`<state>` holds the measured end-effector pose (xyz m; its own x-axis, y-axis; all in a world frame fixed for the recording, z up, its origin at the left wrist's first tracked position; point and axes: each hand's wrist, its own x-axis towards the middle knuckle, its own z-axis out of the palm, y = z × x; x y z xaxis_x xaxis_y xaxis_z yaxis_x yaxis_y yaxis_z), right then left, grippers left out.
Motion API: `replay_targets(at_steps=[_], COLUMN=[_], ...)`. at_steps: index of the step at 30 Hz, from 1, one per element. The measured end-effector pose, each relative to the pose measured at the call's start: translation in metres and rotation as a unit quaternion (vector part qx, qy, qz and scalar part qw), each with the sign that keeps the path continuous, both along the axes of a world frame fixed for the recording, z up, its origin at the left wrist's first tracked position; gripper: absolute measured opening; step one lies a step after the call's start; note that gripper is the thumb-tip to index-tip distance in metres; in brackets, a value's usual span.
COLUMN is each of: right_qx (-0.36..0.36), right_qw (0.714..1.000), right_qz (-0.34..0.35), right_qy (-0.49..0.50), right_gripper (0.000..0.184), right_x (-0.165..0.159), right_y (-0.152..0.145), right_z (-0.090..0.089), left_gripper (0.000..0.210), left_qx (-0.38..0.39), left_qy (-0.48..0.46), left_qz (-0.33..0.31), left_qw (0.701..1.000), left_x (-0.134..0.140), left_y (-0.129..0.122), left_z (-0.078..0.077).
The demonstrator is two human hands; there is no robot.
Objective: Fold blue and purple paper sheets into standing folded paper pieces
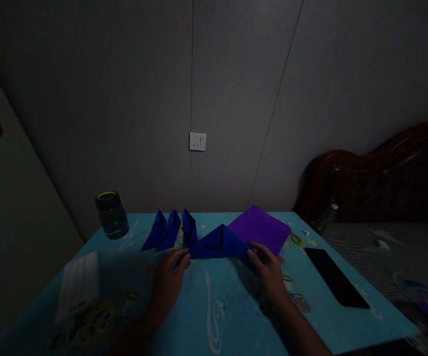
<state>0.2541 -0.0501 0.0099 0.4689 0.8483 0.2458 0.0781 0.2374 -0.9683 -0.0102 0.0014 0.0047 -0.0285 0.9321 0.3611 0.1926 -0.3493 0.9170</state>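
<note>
A folded blue paper [214, 245] is held by its two lower corners, to the left and slightly in front of a purple sheet [260, 230]. Its left corner is pinched by the left hand [170, 271], with thumb and fingers closed on it; its right corner is gripped likewise by the right hand [268, 267], just in front of the purple sheet. Whether its base is rested or lifted cannot be told. Farther left of the purple sheet, three folded blue shapes [171, 232] are stood close together, and beyond them a dark bottle [113, 217] is set. A white packet [79, 284] is laid far to the sheet's left and nearer; a flat black slab [335, 277] is placed to its right. Beneath the sheet, a patterned blue tablecloth [184, 316] is spread.
</note>
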Motion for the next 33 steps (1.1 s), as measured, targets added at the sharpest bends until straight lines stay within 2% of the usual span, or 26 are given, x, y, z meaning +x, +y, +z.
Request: replay_targets(at_steps=[3, 5, 9, 13, 15, 19, 22, 26, 30, 33], right_qx=[0.007, -0.003, -0.003, 0.023, 0.042, 0.070, 0.080, 0.087, 0.080, 0.059], right_qw=[0.999, 0.999, 1.000, 0.997, 0.994, 0.987, 0.982, 0.978, 0.978, 0.986], right_qz=[0.011, 0.019, 0.015, 0.027, 0.029, 0.012, -0.001, -0.008, -0.005, 0.047], right_qy=[0.043, 0.030, -0.013, -0.063, -0.092, -0.143, -0.170, -0.189, -0.194, -0.149], right_gripper=[0.055, 0.045, 0.036, 0.031, 0.030, 0.024, 0.020, 0.018, 0.020, 0.021], right_x=[0.000, 0.002, 0.001, -0.004, -0.004, 0.000, 0.001, -0.001, -0.014, -0.033], right_y=[0.003, 0.005, 0.005, 0.003, 0.003, 0.002, 0.000, -0.002, -0.005, -0.006], right_z=[-0.003, -0.004, -0.007, -0.010, -0.011, -0.010, -0.009, -0.010, -0.012, -0.012], left_gripper=[0.043, 0.051, 0.032, 0.039, 0.043, 0.035, 0.024, 0.025, 0.024, 0.024], left_qx=[-0.037, -0.056, -0.069, -0.080, -0.070, 0.037, 0.103, 0.161, 0.269, 0.368], left_qy=[-0.030, -0.063, -0.078, -0.072, -0.033, 0.075, 0.100, 0.154, 0.202, 0.232], left_qz=[0.005, 0.011, 0.011, 0.061, 0.069, 0.038, 0.013, 0.019, 0.041, 0.018], left_qw=[0.999, 0.996, 0.994, 0.992, 0.995, 0.996, 0.990, 0.975, 0.941, 0.900], left_x=[0.002, 0.003, 0.002, -0.003, -0.007, -0.015, -0.018, -0.013, -0.006, 0.002], left_y=[-0.002, -0.002, 0.002, 0.006, 0.007, 0.010, 0.011, 0.007, -0.001, -0.008], left_z=[0.007, 0.011, 0.008, -0.001, -0.004, -0.006, -0.010, -0.015, -0.012, -0.006])
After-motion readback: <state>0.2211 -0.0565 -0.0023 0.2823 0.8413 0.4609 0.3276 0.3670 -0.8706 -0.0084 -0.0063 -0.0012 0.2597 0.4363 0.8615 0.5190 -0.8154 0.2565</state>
